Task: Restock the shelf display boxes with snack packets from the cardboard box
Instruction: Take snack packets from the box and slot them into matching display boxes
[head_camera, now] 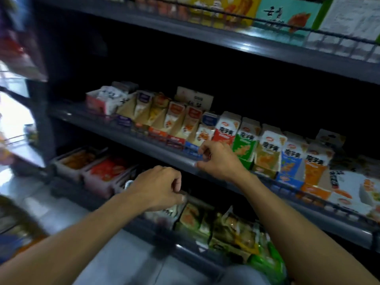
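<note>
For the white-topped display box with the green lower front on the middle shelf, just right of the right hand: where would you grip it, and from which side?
Judging by its pose, grip the white-topped, green-fronted display box by its tall white top panel, coming from the front and above. Neighbouring boxes press against both its sides, and the grey shelf rail blocks its base, so only the top front stands free for the right hand.

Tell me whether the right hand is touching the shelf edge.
Touching. The head view shows the right hand resting on the front edge of the middle shelf, its thumb and fingertips on the rail, with no gap showing between them.
</note>
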`<state>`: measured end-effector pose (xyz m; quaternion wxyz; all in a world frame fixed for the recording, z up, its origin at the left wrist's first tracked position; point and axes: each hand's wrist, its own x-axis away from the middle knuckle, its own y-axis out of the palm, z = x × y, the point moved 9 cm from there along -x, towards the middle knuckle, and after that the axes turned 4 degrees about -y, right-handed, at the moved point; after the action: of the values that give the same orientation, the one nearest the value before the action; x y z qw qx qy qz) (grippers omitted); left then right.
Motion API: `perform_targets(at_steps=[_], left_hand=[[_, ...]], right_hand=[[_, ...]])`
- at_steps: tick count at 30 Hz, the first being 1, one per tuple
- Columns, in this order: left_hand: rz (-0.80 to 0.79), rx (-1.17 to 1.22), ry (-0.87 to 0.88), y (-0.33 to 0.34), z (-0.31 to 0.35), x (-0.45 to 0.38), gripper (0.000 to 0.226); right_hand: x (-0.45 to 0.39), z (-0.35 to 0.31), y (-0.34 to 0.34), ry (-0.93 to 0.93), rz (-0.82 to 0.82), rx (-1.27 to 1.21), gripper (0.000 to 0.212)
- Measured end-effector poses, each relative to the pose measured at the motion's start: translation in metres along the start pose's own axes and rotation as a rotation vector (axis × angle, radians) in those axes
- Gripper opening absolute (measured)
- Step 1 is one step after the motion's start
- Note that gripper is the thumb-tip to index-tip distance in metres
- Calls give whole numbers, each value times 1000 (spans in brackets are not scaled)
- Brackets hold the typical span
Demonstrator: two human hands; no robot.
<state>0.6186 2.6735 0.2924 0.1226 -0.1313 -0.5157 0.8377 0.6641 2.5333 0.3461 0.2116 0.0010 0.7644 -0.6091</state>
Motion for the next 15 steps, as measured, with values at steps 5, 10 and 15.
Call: perform_targets(at_steps=[5, 10, 15], left_hand=[[48, -90, -108, -9, -82, 55, 14], [65, -125, -270, -9, -170, 113, 18], [84, -156, -404, 3, -246, 164, 12]], right_hand=[[-17, -90, 56, -154, -152, -100, 26], [-28, -174, 125, -265, -255, -170, 23], [-35, -249, 196, -359, -319, -204, 23]])
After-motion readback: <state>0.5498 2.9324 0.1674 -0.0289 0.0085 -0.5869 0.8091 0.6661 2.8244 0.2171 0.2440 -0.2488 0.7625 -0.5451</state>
